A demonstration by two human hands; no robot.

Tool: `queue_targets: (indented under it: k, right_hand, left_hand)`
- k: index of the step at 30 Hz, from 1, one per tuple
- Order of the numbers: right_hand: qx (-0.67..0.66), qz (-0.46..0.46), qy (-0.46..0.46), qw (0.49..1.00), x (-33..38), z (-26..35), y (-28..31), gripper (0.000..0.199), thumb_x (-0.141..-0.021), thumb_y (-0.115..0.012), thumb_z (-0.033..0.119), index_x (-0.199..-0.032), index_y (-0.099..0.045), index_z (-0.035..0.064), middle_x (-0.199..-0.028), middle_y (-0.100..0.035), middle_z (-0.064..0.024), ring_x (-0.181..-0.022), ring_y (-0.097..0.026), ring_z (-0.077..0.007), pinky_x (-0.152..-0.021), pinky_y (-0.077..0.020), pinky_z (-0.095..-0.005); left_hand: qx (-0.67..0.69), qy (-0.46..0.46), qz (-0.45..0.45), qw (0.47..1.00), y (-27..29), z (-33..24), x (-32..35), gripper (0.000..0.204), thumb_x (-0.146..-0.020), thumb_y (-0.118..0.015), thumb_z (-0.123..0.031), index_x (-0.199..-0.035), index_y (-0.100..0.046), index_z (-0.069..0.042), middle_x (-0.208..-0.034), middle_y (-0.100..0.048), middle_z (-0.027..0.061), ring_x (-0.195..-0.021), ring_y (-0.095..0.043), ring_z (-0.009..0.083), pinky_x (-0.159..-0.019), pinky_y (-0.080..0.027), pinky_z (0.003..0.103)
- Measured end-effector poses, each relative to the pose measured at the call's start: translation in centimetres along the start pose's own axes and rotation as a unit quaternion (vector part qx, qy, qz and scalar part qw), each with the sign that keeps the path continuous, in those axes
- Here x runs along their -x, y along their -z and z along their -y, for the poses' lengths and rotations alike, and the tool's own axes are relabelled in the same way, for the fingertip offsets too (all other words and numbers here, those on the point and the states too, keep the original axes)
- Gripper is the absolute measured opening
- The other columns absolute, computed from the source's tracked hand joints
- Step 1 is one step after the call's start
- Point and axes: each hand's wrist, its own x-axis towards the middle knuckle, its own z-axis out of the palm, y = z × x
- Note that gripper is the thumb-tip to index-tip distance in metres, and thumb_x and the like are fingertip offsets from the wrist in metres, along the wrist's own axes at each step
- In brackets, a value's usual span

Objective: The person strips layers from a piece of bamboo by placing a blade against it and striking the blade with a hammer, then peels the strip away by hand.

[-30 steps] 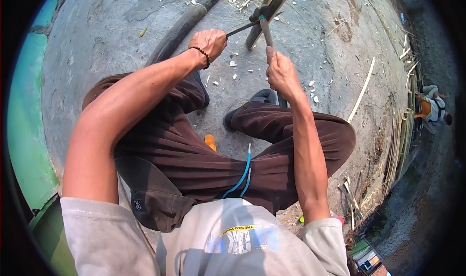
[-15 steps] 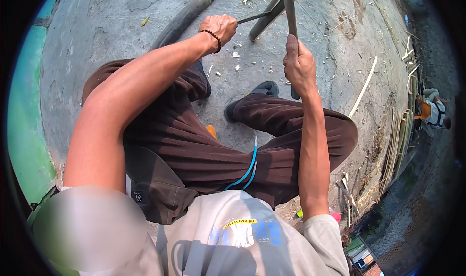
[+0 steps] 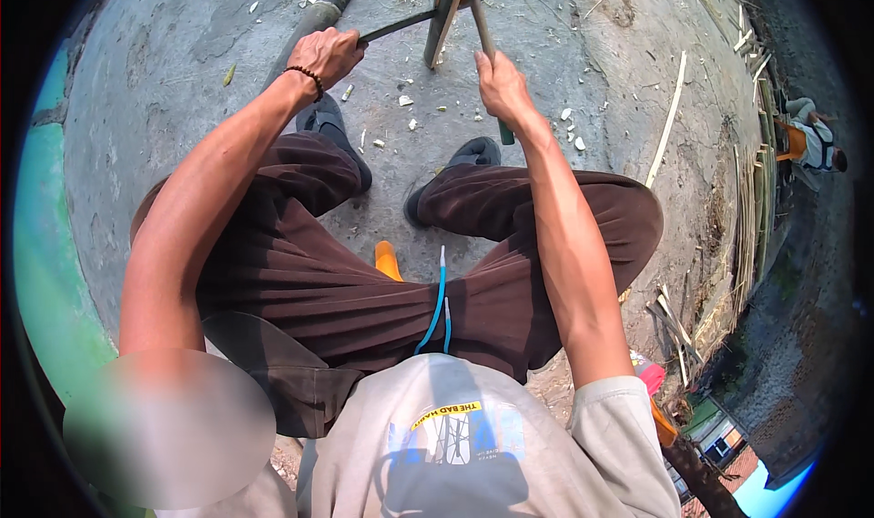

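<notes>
My left hand (image 3: 326,55), with a beaded bracelet at its wrist, is closed around the handle end of a long dark knife (image 3: 401,25). Its blade reaches rightward to an upright piece of split bamboo (image 3: 443,26) at the top of the view and crosses it. In my right hand (image 3: 505,86) is the shaft of a hammer (image 3: 483,28), whose lower grip is green. The hammer's head is up by the far end of the blade, close against the bamboo; whether they touch I cannot tell.
A dark bamboo pole (image 3: 314,19) lies on the concrete beyond my left foot. Pale chips (image 3: 405,100) are scattered around. A long strip (image 3: 670,117) lies to the right, near stacked bamboo strips (image 3: 748,236). Another person (image 3: 810,140) sits far right. An orange object (image 3: 388,260) shows between my legs.
Both hands, the knife and the bamboo now appear further left in view. The hammer's shaft has tilted, and its head has come nearer the blade's far end.
</notes>
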Motion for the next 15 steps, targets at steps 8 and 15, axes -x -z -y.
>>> queue_targets:
  k: [8,15]
  right_hand:
    - [-0.216,0.147,-0.218,0.940,1.2,3.9,1.7,0.040,-0.106,-0.048,0.041,-0.085,-0.047,0.0072,-0.059,-0.045,0.0003,-0.045,-0.044,-0.0113,-0.040,-0.0365,-0.0321]
    - [-0.366,-0.097,0.083,0.922,-0.1,10.2,8.2,0.042,-0.107,-0.047,0.047,-0.088,-0.046,0.0097,-0.059,-0.045,0.0034,-0.044,-0.043,-0.0041,-0.036,-0.0330,-0.0228]
  left_hand:
    - [-0.018,0.009,0.027,0.999,0.6,1.3,0.7,0.029,-0.094,-0.060,-0.031,-0.093,-0.070,-0.004,-0.085,-0.071,0.0218,-0.082,-0.071,0.0392,-0.072,-0.057,0.048]
    - [-0.010,0.005,0.018,1.000,-0.3,1.4,1.2,0.029,-0.095,-0.060,-0.033,-0.095,-0.066,-0.004,-0.078,-0.069,0.0209,-0.077,-0.069,0.0401,-0.067,-0.054,0.050]
